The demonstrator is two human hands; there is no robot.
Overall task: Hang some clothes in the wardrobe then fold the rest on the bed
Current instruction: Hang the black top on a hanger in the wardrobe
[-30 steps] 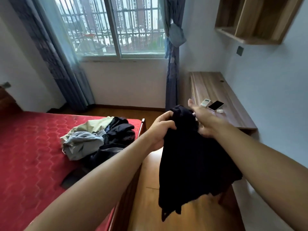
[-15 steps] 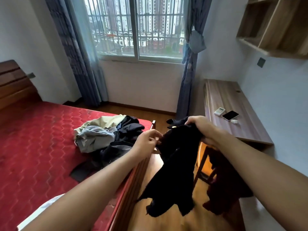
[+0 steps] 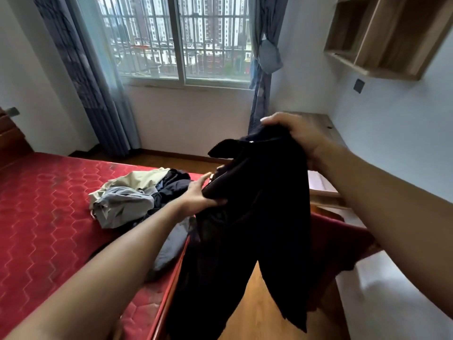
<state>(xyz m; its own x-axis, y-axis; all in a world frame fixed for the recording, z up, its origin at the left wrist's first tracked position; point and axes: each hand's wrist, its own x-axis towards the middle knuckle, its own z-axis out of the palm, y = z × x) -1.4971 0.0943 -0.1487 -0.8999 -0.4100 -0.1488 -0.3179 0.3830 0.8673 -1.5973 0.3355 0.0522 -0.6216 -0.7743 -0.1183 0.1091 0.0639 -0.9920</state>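
Note:
A black garment (image 3: 252,217) hangs in the air over the foot edge of the bed. My right hand (image 3: 297,136) grips its bunched top, raised high. Lower and to the left, my left hand (image 3: 199,195) pinches a fold of the same cloth. The garment's long lower part drapes down toward the wooden floor. A pile of clothes (image 3: 132,195), beige, grey and dark, lies on the red mattress (image 3: 44,212) just behind my left hand. No wardrobe shows in this view.
The wooden bed frame (image 3: 171,285) runs along the mattress edge. A dark red chair (image 3: 343,241) stands behind the garment, beside a wooden desk (image 3: 321,121) against the right wall. Wall shelves (image 3: 382,38) hang above. Window and blue curtains (image 3: 98,89) are ahead.
My right hand has lifted the garment's top higher. My left hand has taken a fold of the cloth lower down. The garment now hangs longer, hiding the desk items.

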